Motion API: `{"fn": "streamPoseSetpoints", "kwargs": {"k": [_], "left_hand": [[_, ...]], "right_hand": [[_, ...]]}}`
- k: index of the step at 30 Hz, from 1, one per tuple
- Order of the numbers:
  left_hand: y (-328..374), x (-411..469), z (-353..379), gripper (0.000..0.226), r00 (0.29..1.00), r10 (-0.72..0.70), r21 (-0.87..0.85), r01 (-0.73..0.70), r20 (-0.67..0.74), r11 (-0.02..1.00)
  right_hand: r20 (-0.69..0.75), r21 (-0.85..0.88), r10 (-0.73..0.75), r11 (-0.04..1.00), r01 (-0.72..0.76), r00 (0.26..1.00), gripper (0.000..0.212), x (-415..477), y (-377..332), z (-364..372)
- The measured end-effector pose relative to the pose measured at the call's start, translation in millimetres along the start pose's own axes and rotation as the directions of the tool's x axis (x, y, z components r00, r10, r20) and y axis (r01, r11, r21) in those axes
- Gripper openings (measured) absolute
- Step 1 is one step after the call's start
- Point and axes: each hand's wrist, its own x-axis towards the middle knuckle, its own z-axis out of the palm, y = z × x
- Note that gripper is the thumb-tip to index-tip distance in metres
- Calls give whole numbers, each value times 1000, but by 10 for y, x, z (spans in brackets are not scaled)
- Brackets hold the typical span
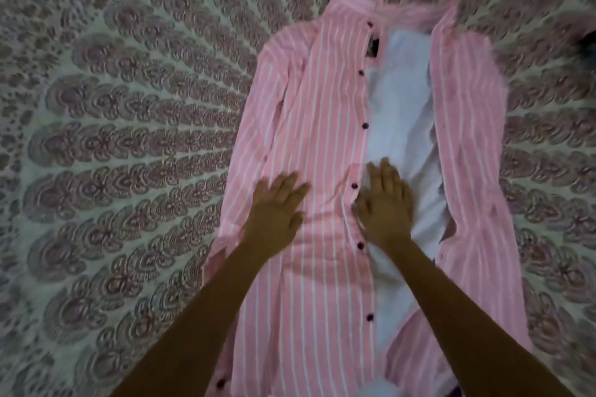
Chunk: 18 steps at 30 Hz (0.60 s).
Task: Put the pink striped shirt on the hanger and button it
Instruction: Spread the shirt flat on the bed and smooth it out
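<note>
Printed cotton bedspread (113,138) fills the ground: cream base, rows of scalloped, feather-like motifs in dull mauve fanning out from the far side, weave soft and slightly rumpled. Pink striped shirt (322,106) lies flat on it, right of centre, collar (403,10) at the far end, hem toward the near edge. Fabric is thin and matte, pink with narrow white vertical stripes. Front is open. Left panel lies smooth, with a row of small round dark buttons (365,125) down its inner edge. Right panel (467,106) is folded back and creased along its length. Between them shows the pale, plain inside of the back (400,106), with no stripes showing. Dark patch (374,45) just below the collar, beside the top buttons; too blurred to read any writing or to tell what it is. Left hand (274,213) rests palm down on the left panel, fingers straight and slightly spread, gripping nothing. Right hand (385,206) rests palm down on the pale inside just beside the button edge, fingers straight and together, thumb touching the placket; nothing pinched that I can make out. Both forearms are bare, reaching in from the near edge. White fluffy scrap (377,390) at the near edge by the hem, unclear. Dark shape (588,42) at the far right border, cut off.
</note>
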Motion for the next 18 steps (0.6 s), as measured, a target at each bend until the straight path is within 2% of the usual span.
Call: {"fn": "streamPoseSetpoints", "kwargs": {"k": [3,6,8,12,15,18], "left_hand": [[150,-167,21,55,995,-97,-33,98,39,995],[302,-407,37,54,980,-171,-23,175,101,984],[429,-648,49,52,965,-213,2,215,151,977],[707,-1188,112,49,954,-239,48,234,184,971],[841,-1592,245,47,952,-244,97,229,185,969],[900,-1948,346,52,952,-236,98,220,196,971]], "right_hand": [[86,2,-37,999,37,996,69,-52,83,-58],[157,86,-60,995,47,986,61,-279,75,-119],[202,152,-129,983,99,971,52,-594,38,-96],[249,273,-208,952,137,946,52,-1354,-27,50],[268,326,-224,936,131,937,39,-1828,-53,104],[253,399,-175,915,62,951,31,-2118,-44,123]]}}
